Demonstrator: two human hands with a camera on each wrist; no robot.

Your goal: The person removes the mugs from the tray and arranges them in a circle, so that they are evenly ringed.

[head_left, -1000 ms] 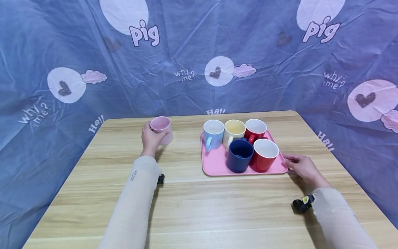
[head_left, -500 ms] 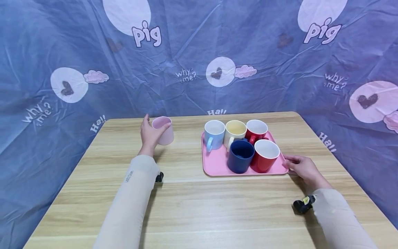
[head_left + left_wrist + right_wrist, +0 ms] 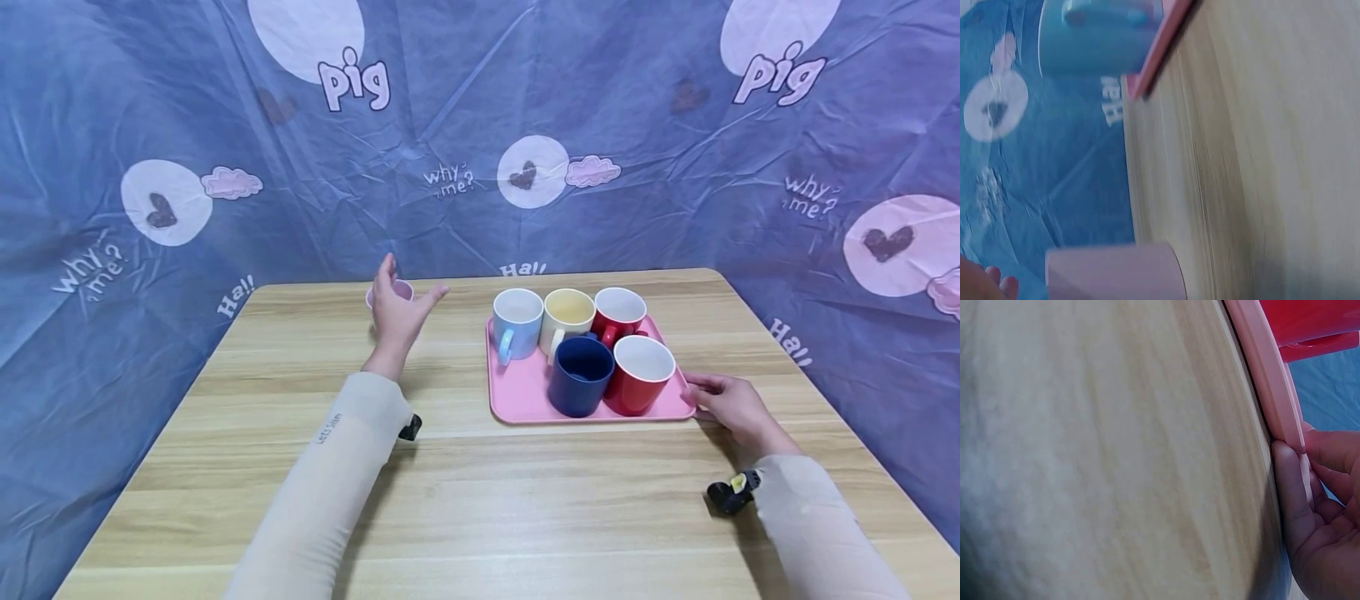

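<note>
A pink cup stands near the table's back edge at the left, largely hidden in the head view behind my left hand. That hand is raised with thumb and fingers spread, holding nothing. In the left wrist view the pink cup is apart from the fingertips at the lower left. My right hand pinches the right front corner of a pink tray; the right wrist view shows thumb and fingers around the tray's rim. On the tray are light blue, cream, navy and two red mugs.
The wooden table runs to a blue printed cloth hanging behind and at both sides. Small black devices sit at both wrists, the right one low over the table.
My left hand has let go of the pink cup and moved right, its fingers spreading, and now covers much of the cup. My right hand and the tray have not visibly moved.
</note>
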